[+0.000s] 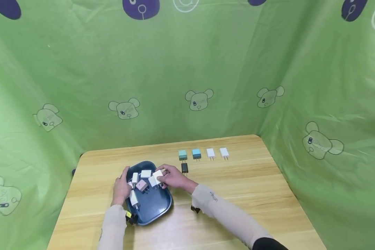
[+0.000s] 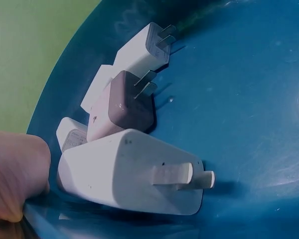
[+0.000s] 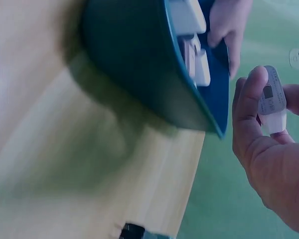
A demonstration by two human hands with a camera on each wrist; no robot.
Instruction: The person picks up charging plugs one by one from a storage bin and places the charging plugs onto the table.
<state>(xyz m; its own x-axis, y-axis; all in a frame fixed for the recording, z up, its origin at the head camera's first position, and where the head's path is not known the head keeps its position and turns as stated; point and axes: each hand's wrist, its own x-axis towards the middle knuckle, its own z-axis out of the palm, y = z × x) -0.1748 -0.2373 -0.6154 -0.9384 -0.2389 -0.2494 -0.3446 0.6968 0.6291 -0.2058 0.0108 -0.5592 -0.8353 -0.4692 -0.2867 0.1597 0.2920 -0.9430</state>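
A dark blue tray (image 1: 153,210) holds several white plug chargers (image 2: 144,174) and a pink charger (image 1: 141,185); their metal prongs show in the left wrist view. My left hand (image 1: 122,189) grips the tray's left rim. Between the thumb and fingers of my right hand (image 1: 174,178), a white charger (image 3: 272,94) is pinched above the tray's right rim. In the right wrist view its printed end faces the camera. Part of the tray's contents is hidden behind my left hand.
Toward the back of the wooden table (image 1: 237,194) lie a green charger (image 1: 182,155), a blue charger (image 1: 196,153) and two white chargers (image 1: 224,152) in a row. A black charger (image 1: 184,168) lies in front of the green one. Green curtains (image 1: 162,69) hang around the table.
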